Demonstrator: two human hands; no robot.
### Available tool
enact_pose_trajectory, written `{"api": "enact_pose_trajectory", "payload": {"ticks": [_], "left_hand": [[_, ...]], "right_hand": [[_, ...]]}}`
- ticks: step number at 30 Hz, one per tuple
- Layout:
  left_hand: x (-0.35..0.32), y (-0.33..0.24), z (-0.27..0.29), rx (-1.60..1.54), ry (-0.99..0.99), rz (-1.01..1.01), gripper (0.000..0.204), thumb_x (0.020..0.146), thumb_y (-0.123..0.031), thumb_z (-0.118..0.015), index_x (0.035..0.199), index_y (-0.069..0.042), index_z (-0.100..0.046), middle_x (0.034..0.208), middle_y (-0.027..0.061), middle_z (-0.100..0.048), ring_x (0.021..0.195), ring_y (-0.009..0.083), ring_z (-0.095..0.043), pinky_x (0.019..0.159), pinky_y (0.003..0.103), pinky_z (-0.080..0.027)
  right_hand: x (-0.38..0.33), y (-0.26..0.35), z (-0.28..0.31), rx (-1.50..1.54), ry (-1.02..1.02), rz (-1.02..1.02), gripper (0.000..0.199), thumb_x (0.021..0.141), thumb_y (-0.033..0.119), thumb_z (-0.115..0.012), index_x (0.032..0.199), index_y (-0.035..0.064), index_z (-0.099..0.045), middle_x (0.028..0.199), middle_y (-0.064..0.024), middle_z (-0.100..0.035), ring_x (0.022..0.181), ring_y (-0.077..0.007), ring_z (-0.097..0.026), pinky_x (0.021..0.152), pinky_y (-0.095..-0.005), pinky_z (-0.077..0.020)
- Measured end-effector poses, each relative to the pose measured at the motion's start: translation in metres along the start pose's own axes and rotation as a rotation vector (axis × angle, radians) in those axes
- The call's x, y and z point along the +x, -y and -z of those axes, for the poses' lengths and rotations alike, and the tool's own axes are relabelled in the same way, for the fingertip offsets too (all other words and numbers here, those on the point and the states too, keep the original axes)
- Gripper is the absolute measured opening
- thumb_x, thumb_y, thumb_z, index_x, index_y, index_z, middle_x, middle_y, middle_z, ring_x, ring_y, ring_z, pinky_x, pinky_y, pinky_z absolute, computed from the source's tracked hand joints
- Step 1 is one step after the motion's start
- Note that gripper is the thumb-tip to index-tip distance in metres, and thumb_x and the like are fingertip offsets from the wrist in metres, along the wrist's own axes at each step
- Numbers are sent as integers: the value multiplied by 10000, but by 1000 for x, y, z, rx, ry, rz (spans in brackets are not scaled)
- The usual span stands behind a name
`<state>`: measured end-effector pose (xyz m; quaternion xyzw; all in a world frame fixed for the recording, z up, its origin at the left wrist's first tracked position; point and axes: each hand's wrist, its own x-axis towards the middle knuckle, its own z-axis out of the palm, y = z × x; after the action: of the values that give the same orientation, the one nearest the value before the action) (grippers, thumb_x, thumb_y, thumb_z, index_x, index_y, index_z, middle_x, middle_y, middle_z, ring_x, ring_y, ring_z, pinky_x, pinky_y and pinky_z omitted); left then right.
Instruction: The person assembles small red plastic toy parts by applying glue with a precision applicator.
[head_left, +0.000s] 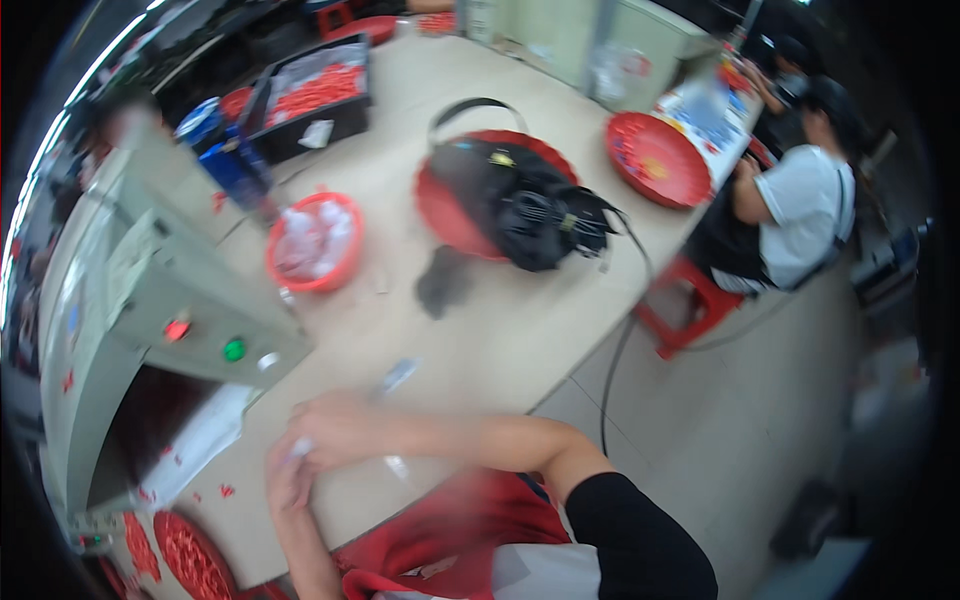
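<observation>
Tabletop (340,335), room toward black bag (540,222) | left hand (288,480), right hand (335,430) meeting, can't tell grip | right forearm (455,440) over edge (577,364)

"How is the scene lit?"

"The tabletop (540,330) beyond the grip is brightly and fairly evenly lit. Bright strip lights (100,62) are seen far off to the grip's upper left, where they are burnt out to white."

"Where is light lost?"

"Deep shadow is held inside the machine (215,310) left of the grip, and the floor (740,420) to the right is left dimmer."

"And sharpness?"

"The right hand (335,425) and left hand (288,478) are softened by blur, so finger detail is lost. Straight edges are bent outward from the grip, and the corners are swallowed by black."
</observation>
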<state>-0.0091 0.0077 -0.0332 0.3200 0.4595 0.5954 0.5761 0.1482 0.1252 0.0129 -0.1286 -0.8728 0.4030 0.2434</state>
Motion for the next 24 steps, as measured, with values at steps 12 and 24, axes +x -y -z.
{"api": "enact_pose_trajectory", "payload": {"ticks": [12,24], "left_hand": [[-21,-20,-1,-102,129,185,264,856,-179,-582,1010,35,-563,908,136,-600,773,221,-608,668,335,-508],[-24,-16,17,-833,250,-128,416,915,-342,-470,1149,1,-484,1115,137,-542,975,220,-559,797,349,-481]], "right_hand": [[7,-14,15,-77,-153,-140,165,686,146,-648,812,56,-592,898,-120,-606,775,-324,-598,678,-414,-473],[20,-22,24,128,27,-404,249,747,199,-699,921,43,-614,803,-116,-648,676,-205,-642,622,-312,-499]]}}
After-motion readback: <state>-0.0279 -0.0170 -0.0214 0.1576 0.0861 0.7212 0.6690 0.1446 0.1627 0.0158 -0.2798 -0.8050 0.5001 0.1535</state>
